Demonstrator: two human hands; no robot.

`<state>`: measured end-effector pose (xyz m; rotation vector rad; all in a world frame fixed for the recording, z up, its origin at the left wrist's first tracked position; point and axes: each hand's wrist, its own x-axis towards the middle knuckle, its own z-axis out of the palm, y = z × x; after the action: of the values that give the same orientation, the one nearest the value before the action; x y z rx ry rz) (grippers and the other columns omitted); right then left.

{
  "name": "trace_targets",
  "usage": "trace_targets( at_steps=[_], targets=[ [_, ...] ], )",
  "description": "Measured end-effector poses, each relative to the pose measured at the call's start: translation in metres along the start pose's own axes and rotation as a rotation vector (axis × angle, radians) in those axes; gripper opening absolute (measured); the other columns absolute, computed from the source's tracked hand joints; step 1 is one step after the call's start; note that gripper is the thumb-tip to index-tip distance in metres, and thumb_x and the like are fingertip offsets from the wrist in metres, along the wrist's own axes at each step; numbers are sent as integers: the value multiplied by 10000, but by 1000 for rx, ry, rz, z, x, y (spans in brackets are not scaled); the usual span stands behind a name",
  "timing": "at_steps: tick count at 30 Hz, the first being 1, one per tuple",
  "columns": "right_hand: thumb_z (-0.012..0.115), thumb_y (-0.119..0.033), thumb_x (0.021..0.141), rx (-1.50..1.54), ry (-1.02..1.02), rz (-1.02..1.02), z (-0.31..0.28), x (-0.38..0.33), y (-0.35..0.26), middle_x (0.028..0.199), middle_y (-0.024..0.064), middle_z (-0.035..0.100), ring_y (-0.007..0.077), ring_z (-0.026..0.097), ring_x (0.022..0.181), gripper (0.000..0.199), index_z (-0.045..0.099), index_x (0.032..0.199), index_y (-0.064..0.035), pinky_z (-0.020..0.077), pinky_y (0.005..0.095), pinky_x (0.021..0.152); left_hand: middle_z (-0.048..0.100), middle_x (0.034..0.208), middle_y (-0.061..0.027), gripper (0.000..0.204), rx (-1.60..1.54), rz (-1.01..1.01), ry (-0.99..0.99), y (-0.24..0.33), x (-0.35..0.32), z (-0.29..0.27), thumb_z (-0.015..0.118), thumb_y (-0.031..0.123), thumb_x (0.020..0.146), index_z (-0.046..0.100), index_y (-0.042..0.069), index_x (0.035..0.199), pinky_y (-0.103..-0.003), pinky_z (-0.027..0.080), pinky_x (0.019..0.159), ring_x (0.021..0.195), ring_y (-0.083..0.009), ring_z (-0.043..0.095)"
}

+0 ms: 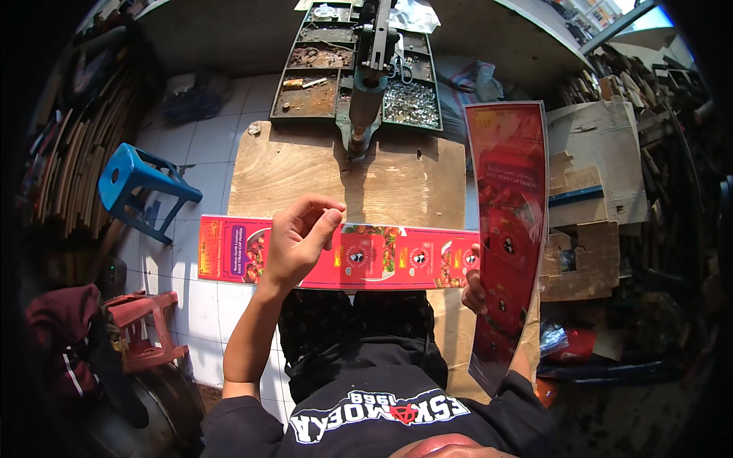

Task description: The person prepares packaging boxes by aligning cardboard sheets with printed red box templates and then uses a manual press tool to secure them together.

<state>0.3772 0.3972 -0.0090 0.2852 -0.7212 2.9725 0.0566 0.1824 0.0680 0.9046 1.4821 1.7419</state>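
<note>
A long red printed strip (366,271) with food pictures lies crosswise at the near edge of the wooden board (282,168). Over its left part is my left hand (299,240), closed, thumb and forefinger tips drawn together; anything between them is too small to make out. On the right, my right hand (474,286) grips a second glossy red strip (510,198), which stands up tall and bends slightly. That strip hides most of the hand; only some fingers show, beside the first strip's right end. Beyond both hands, a bench press (368,99) points its tip down at the board.
Around the press, a compartment tray (313,99) holds small shiny metal parts (412,105) and scraps; scissors (400,70) hang by it. A blue stool (145,183) and a red stool (149,324) stand at left. Cardboard pieces (595,153) are stacked at right.
</note>
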Motion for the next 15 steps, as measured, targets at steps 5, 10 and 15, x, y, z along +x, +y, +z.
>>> trace_targets(
  at_steps=[5,10,15],
  targets=[
    [590,-177,953,-700,810,-218,47,3,18,910,102,654,91,593,708,573,361,1465,-57,471,204,638,622,734,-55,442,113,-58,-248,11,44,-5,427,390,1034,615,-2,1116,-219,462,571,615,-89,579],
    [615,-88,939,-1247,854,-165,48,10,22,845,-35,543,28,419,691,524,445,1432,-44,332,163,624,657,831,-127,647,-62,-195,-228,-33,94,-19,396,555,994,551,-31,1223,-296,550,659,700,-175,670],
    [628,-104,936,-1306,925,-68,50,31,27,725,-93,403,8,333,628,525,453,1426,-35,260,165,567,658,907,-163,682,-163,-312,-231,-62,102,-34,458,563,967,446,-18,1324,-312,582,636,673,-206,688]
  ],
)
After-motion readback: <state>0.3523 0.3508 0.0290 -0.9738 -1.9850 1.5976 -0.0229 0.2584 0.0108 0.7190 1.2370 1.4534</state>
